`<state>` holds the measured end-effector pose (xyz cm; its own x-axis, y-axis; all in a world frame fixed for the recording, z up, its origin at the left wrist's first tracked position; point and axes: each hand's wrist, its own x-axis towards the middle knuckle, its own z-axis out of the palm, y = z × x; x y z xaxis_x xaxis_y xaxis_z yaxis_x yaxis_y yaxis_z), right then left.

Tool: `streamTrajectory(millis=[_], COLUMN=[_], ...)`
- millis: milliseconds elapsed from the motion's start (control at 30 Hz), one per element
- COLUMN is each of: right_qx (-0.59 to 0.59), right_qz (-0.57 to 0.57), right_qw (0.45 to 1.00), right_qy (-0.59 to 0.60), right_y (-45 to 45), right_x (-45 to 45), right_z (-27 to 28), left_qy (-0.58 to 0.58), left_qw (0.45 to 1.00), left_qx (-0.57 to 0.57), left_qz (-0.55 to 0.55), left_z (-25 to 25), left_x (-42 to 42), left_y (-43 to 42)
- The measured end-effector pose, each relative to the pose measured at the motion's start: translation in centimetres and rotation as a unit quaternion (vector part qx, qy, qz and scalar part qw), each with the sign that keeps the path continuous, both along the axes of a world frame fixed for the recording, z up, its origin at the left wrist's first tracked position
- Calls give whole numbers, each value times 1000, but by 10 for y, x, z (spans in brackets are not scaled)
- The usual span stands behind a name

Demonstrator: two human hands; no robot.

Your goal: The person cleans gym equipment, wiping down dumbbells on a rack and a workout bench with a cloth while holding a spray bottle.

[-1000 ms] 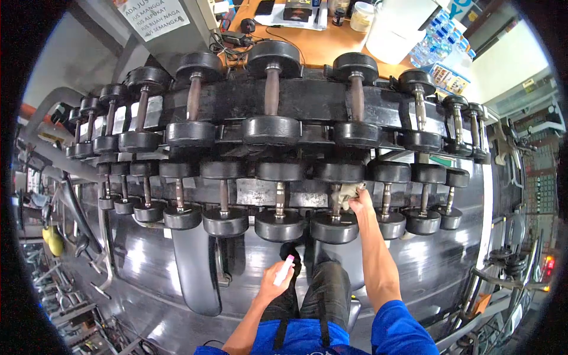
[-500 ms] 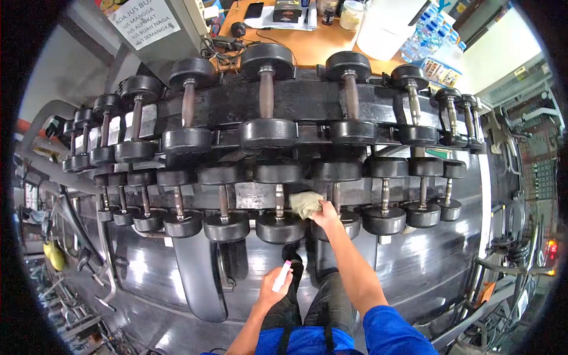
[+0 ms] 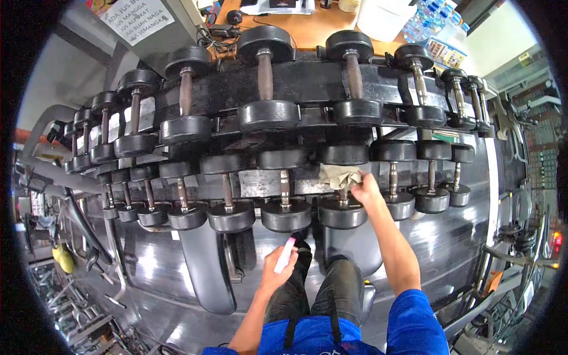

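My right hand [image 3: 367,189] grips a beige cloth [image 3: 339,176], which lies over the upper part of the handle of a black dumbbell [image 3: 342,213] on the lower rack row. The cloth hides most of that handle. Lower down, in front of the rack, my left hand [image 3: 277,270] is closed around a small white bottle with a pink cap [image 3: 286,255], held tilted. Left of the cloth sits another dumbbell [image 3: 286,215] with a metal handle, touched by neither hand.
Several dumbbells fill the upper rack row, among them a large one [image 3: 268,115]. Behind stands an orange desk [image 3: 322,35] with a white bucket [image 3: 383,21] and water bottles [image 3: 427,23]. A padded bench [image 3: 207,278] reaches under the rack at left.
My right hand has moved the cloth right and up, from between two dumbbells onto the handle of the right one. My left hand keeps the bottle nearly in place. The view has shifted slightly.
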<state>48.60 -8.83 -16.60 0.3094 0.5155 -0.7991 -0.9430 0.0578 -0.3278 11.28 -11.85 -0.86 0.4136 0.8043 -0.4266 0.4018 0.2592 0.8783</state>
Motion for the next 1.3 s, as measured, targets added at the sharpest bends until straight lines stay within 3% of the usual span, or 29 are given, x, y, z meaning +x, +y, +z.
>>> streamTrajectory(millis=[67,200,467,700,833,867,933,1000,1067,1133,1200,1267,1300], right_qx=[6,41,91,108,-29,-45,-126,-174,-70,-7,-44,-49,-37], right_qz=[-16,-77,-104,-70,-37,9,194,296,338,390,517,592,618], right_qw=[998,979,983,981,974,951,798,729,593,476,390,353,379], right_qy=[-60,-184,-117,-147,-223,-304,-557,-592,-727,-788,-761,-723,-688], right_y=[-12,-64,-172,-193,-164,-155,-128,-89,-59,-35,-22,-19,-26], right_x=[-6,3,22,17,11,11,6,-14,-29,-34,-42,-41,-38], right_z=[50,89,150,137,125,105,94,98,91,58,40,42,43], left_qy=[1,10,41,100,52,54,61,34,17,8,9,-11,-5], left_qw=[998,992,982,972,978,978,978,978,982,989,994,997,997], left_qx=[33,46,66,120,140,138,133,150,139,96,45,10,20], left_qz=[-57,-119,-171,-173,-148,-149,-149,-142,-128,-109,-100,-73,-69], left_z=[5,7,-29,-32,-37,-36,-35,-45,-48,-47,-53,-52,-48], left_x=[17,51,116,152,163,166,169,166,160,149,133,119,114], left_y=[10,23,31,46,49,49,48,42,35,28,20,11,7])
